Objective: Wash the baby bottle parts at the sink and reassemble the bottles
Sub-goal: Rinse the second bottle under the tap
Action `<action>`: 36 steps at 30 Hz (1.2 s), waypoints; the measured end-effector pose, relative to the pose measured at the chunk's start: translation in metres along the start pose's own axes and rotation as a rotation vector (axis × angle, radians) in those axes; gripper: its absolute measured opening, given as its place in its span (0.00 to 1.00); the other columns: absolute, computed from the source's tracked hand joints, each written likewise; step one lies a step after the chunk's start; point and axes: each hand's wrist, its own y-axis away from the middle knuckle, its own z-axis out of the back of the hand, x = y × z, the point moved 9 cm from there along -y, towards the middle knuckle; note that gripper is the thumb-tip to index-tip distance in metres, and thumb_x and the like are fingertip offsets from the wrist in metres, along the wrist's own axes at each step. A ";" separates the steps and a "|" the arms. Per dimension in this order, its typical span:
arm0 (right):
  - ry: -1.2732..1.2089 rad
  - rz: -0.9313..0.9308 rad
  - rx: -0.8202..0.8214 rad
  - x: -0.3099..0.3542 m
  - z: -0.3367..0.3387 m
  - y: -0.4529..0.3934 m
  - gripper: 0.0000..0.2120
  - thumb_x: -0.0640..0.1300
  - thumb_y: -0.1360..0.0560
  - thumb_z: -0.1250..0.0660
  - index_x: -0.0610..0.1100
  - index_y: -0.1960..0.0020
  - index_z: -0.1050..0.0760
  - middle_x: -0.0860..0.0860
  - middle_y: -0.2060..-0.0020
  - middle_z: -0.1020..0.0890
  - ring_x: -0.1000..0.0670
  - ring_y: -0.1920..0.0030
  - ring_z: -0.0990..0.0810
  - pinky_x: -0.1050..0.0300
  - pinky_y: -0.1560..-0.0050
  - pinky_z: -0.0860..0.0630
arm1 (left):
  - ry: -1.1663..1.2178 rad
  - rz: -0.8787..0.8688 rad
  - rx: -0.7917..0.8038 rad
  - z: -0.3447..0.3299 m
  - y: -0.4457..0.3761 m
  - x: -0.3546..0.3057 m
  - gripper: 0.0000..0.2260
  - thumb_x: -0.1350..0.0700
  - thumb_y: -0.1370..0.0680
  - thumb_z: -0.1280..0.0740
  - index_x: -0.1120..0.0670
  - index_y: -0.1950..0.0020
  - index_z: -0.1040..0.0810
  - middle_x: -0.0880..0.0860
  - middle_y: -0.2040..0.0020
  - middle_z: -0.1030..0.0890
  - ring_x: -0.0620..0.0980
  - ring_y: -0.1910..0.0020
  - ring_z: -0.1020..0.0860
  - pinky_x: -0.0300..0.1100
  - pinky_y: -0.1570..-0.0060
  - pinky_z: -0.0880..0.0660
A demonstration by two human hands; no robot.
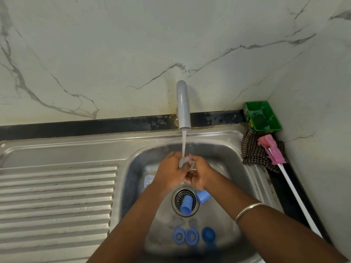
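Both hands meet under the running water. The left hand (pixel 169 170) and the right hand (pixel 197 172) hold a small clear bottle part (pixel 187 162) between them, fingers curled round it. The water falls from the tap (pixel 183 105) right onto it. Below, in the sink (pixel 228 149), two blue caps (pixel 187 205) lie by the drain (pixel 185 200), and three blue rings (pixel 191 236) sit nearer. The wet part looks slippery. It could slip and drop, and a cap lying on the drain may slow the water going down.
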 end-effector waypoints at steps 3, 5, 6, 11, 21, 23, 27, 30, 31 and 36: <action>-0.033 0.037 0.001 0.004 -0.002 -0.001 0.16 0.53 0.19 0.36 0.40 0.41 0.23 0.39 0.50 0.18 0.44 0.56 0.16 0.55 0.67 0.19 | 0.010 0.082 0.020 0.000 -0.013 0.008 0.08 0.51 0.19 0.36 0.52 0.43 0.22 0.49 0.48 0.20 0.47 0.51 0.21 0.33 0.56 0.28; -0.051 0.068 0.007 0.008 -0.004 0.002 0.15 0.52 0.20 0.34 0.39 0.43 0.23 0.39 0.52 0.17 0.44 0.60 0.14 0.54 0.68 0.19 | 0.054 0.170 0.061 0.000 -0.020 0.016 0.11 0.51 0.17 0.37 0.56 0.42 0.22 0.54 0.48 0.18 0.51 0.50 0.19 0.40 0.53 0.23; -0.059 0.082 0.009 0.010 -0.006 0.004 0.15 0.51 0.20 0.34 0.39 0.44 0.23 0.39 0.54 0.16 0.44 0.62 0.13 0.53 0.67 0.18 | 0.089 0.208 0.057 0.003 -0.022 0.019 0.12 0.51 0.17 0.38 0.57 0.42 0.21 0.55 0.49 0.17 0.52 0.51 0.19 0.42 0.53 0.22; 0.208 0.326 -0.048 0.028 -0.005 0.011 0.12 0.49 0.23 0.28 0.44 0.44 0.23 0.41 0.48 0.17 0.42 0.51 0.15 0.47 0.52 0.16 | 0.129 0.364 -0.014 0.012 -0.015 0.038 0.15 0.49 0.15 0.44 0.54 0.51 0.22 0.52 0.59 0.21 0.49 0.61 0.23 0.48 0.58 0.21; 1.176 0.962 -0.080 0.048 -0.029 0.050 0.18 0.50 0.29 0.23 0.51 0.42 0.23 0.54 0.51 0.16 0.53 0.51 0.18 0.60 0.51 0.23 | 0.299 0.678 -0.012 0.001 0.028 0.070 0.11 0.54 0.18 0.42 0.46 0.58 0.25 0.49 0.54 0.21 0.50 0.53 0.21 0.50 0.57 0.18; 1.195 1.001 -0.124 0.056 -0.028 0.054 0.17 0.50 0.29 0.23 0.50 0.42 0.23 0.53 0.51 0.17 0.52 0.51 0.19 0.61 0.51 0.25 | 0.271 0.652 -0.029 0.003 0.031 0.072 0.09 0.53 0.19 0.39 0.46 0.58 0.24 0.49 0.55 0.20 0.49 0.54 0.21 0.51 0.53 0.19; 1.232 0.980 -0.129 0.054 -0.027 0.053 0.19 0.49 0.32 0.20 0.47 0.44 0.21 0.52 0.50 0.17 0.51 0.50 0.19 0.56 0.48 0.22 | 0.249 0.613 -0.095 0.013 0.031 0.071 0.08 0.56 0.20 0.39 0.52 0.51 0.20 0.53 0.55 0.19 0.54 0.55 0.21 0.55 0.49 0.20; 1.070 1.006 -0.092 0.052 -0.027 0.057 0.21 0.49 0.33 0.20 0.48 0.42 0.20 0.53 0.50 0.16 0.52 0.50 0.18 0.55 0.46 0.20 | 0.216 0.552 -0.129 0.020 0.029 0.067 0.09 0.58 0.19 0.39 0.55 0.43 0.20 0.55 0.49 0.18 0.51 0.54 0.21 0.46 0.55 0.23; 1.027 0.989 -0.124 0.054 -0.023 0.056 0.21 0.50 0.32 0.20 0.49 0.41 0.20 0.53 0.50 0.15 0.52 0.50 0.18 0.54 0.46 0.20 | 0.206 0.530 -0.141 0.022 0.029 0.066 0.09 0.59 0.18 0.39 0.56 0.43 0.21 0.55 0.49 0.19 0.48 0.57 0.23 0.41 0.58 0.26; 1.065 0.948 -0.146 0.053 -0.020 0.055 0.19 0.51 0.33 0.20 0.51 0.45 0.19 0.57 0.54 0.16 0.54 0.53 0.18 0.54 0.47 0.20 | 0.134 0.488 -0.135 0.026 0.034 0.064 0.11 0.60 0.17 0.42 0.55 0.39 0.22 0.52 0.49 0.19 0.43 0.61 0.24 0.34 0.67 0.29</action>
